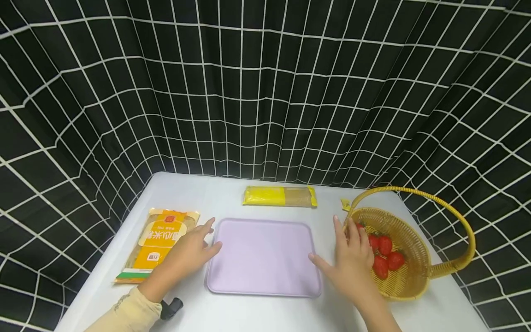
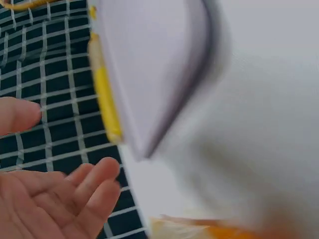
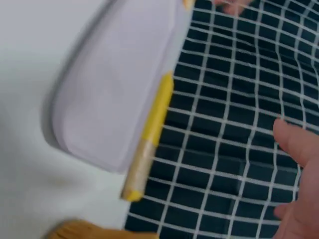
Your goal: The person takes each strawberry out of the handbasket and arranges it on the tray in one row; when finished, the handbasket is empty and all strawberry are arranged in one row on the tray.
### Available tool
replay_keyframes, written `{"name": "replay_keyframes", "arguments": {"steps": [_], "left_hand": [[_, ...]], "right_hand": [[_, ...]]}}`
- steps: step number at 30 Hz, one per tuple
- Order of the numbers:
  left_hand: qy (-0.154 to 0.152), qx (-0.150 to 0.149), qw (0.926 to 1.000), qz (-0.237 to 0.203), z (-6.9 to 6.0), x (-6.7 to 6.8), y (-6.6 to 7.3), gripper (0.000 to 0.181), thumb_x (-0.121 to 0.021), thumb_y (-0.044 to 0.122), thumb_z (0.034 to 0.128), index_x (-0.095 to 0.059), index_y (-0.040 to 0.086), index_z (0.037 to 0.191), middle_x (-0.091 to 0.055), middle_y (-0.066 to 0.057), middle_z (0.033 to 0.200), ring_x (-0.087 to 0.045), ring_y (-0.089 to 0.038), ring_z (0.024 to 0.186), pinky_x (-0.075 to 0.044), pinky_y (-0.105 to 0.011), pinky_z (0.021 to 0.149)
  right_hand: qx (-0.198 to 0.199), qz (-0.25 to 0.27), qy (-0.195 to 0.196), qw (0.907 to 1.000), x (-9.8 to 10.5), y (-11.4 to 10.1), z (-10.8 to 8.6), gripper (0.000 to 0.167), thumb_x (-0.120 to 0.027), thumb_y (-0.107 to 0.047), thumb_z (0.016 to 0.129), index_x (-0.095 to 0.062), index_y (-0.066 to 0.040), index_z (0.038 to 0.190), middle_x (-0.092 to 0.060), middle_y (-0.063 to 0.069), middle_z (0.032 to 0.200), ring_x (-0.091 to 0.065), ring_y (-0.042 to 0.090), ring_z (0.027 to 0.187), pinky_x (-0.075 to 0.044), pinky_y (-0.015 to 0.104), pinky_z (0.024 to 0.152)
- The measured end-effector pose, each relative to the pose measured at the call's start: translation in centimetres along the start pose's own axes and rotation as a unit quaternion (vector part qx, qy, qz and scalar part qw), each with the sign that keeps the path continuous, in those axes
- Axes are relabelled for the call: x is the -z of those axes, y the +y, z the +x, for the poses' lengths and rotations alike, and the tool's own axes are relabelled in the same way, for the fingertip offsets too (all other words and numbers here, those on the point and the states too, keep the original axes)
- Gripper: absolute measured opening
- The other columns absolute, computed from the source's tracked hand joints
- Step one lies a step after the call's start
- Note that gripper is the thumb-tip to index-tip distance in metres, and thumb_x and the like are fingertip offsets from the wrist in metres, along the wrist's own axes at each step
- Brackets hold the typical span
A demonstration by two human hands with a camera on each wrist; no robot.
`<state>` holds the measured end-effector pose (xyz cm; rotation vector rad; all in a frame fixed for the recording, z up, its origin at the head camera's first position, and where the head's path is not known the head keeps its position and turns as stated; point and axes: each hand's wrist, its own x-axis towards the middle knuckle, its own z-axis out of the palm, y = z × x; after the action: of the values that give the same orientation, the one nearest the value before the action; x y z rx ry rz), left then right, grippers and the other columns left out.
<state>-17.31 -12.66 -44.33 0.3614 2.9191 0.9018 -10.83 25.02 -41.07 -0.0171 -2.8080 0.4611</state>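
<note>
A pale purple tray (image 1: pixel 265 258) lies on the white table between the two hands. My left hand (image 1: pixel 191 251), fingers extended, is at the tray's left edge, beside an orange noodle packet (image 1: pixel 166 235). On the tray's right, my right hand (image 1: pixel 350 258) is spread with nothing held, partly in front of the wicker basket (image 1: pixel 415 240). Several red strawberries (image 1: pixel 385 245) lie in that basket. In the left wrist view the palm of the left hand (image 2: pixel 60 204) shows empty; the right wrist view shows part of the right hand (image 3: pixel 301 174).
Behind the tray lies a yellow and tan packet (image 1: pixel 280 196). A small yellow piece (image 1: pixel 345 204) is near the basket's back left. Beside the left sleeve is a black object (image 1: pixel 171 308). A black curtain (image 1: pixel 265 83) with white grid lines surrounds the table (image 1: pixel 186 184).
</note>
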Motion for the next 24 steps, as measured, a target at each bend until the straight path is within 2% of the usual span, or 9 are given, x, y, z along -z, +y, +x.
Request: {"name": "replay_keyframes", "arguments": {"steps": [3,5,8,10,14,16,18,21,24], "left_hand": [[-0.036,0.050,0.9979,-0.021,1.4,-1.8,-1.1,0.072,-0.068,0.034,0.0894,-0.041,-0.002,0.145,-0.061,-0.017,0.125,-0.060,-0.035,0.111,-0.049,-0.052,0.093],[-0.058,0.066,0.9959,-0.020,2.2,-2.9,-1.8,0.069,-0.070,0.030,0.0876,-0.044,-0.007,0.140,-0.061,-0.019,0.121,-0.058,-0.038,0.112,-0.049,-0.053,0.094],[-0.071,0.071,0.9947,-0.020,2.9,-4.1,-2.5,0.067,-0.073,0.025,0.0845,-0.048,-0.010,0.135,-0.064,-0.016,0.108,-0.061,-0.034,0.101,-0.052,-0.051,0.088],[-0.063,0.070,0.9953,-0.023,3.0,-4.5,-3.0,0.064,-0.074,0.023,0.0827,-0.051,-0.009,0.133,-0.064,-0.010,0.099,-0.061,-0.028,0.091,-0.053,-0.047,0.083],[-0.044,0.089,0.9932,-0.062,2.5,-4.4,-4.3,0.059,-0.074,0.015,0.0825,-0.053,-0.006,0.134,-0.059,-0.003,0.087,-0.059,-0.018,0.074,-0.054,-0.037,0.068],[-0.037,0.103,0.9896,-0.094,2.0,-4.2,-5.0,0.058,-0.072,0.009,0.0830,-0.051,-0.007,0.135,-0.056,-0.004,0.086,-0.058,-0.016,0.068,-0.055,-0.032,0.060],[-0.034,0.121,0.9835,-0.130,1.5,-3.8,-5.6,0.059,-0.070,0.004,0.0837,-0.048,-0.009,0.137,-0.053,-0.006,0.087,-0.059,-0.016,0.063,-0.055,-0.029,0.054],[-0.028,0.137,0.9765,-0.164,0.8,-2.9,-6.1,0.060,-0.068,0.003,0.0846,-0.046,-0.008,0.139,-0.052,-0.008,0.090,-0.059,-0.016,0.063,-0.057,-0.029,0.053],[-0.027,0.145,0.9717,-0.185,0.4,-2.2,-6.3,0.060,-0.067,0.003,0.0853,-0.045,-0.008,0.140,-0.053,-0.010,0.093,-0.061,-0.017,0.064,-0.057,-0.031,0.054]], "right_hand": [[-0.024,0.055,0.015,0.9981,1.9,1.6,-0.4,0.103,-0.071,-0.056,0.082,-0.018,-0.010,0.156,-0.020,0.029,0.151,-0.018,0.056,0.133,-0.022,0.080,0.095],[-0.052,0.079,0.007,0.9955,3.1,3.4,-0.5,0.096,-0.069,-0.052,0.086,-0.022,-0.002,0.153,-0.025,0.034,0.146,-0.021,0.057,0.131,-0.024,0.078,0.096],[-0.105,0.089,-0.042,0.9896,4.6,6.6,-0.5,0.089,-0.060,-0.055,0.092,-0.029,0.008,0.147,-0.032,0.039,0.141,-0.030,0.058,0.127,-0.028,0.074,0.098],[-0.142,0.082,-0.089,0.9824,5.2,8.7,-0.2,0.089,-0.052,-0.059,0.094,-0.032,0.012,0.144,-0.036,0.041,0.137,-0.034,0.059,0.125,-0.031,0.072,0.098],[-0.178,0.076,-0.163,0.9674,5.3,11.3,1.5,0.092,-0.041,-0.063,0.096,-0.035,0.017,0.139,-0.039,0.042,0.134,-0.037,0.060,0.122,-0.036,0.071,0.095],[-0.178,0.084,-0.184,0.9630,5.2,12.0,2.7,0.090,-0.041,-0.062,0.096,-0.037,0.019,0.136,-0.044,0.043,0.130,-0.042,0.060,0.118,-0.040,0.069,0.092],[-0.185,0.104,-0.208,0.9548,5.0,12.2,3.7,0.086,-0.044,-0.059,0.096,-0.042,0.020,0.131,-0.050,0.040,0.121,-0.048,0.056,0.112,-0.044,0.066,0.090],[-0.184,0.121,-0.234,0.9469,4.5,12.3,5.1,0.073,-0.049,-0.050,0.097,-0.051,0.019,0.120,-0.056,0.034,0.109,-0.053,0.050,0.105,-0.047,0.062,0.088],[-0.177,0.119,-0.253,0.9437,4.0,12.5,5.8,0.056,-0.054,-0.040,0.097,-0.058,0.015,0.107,-0.057,0.027,0.101,-0.054,0.042,0.100,-0.047,0.057,0.087]]}}
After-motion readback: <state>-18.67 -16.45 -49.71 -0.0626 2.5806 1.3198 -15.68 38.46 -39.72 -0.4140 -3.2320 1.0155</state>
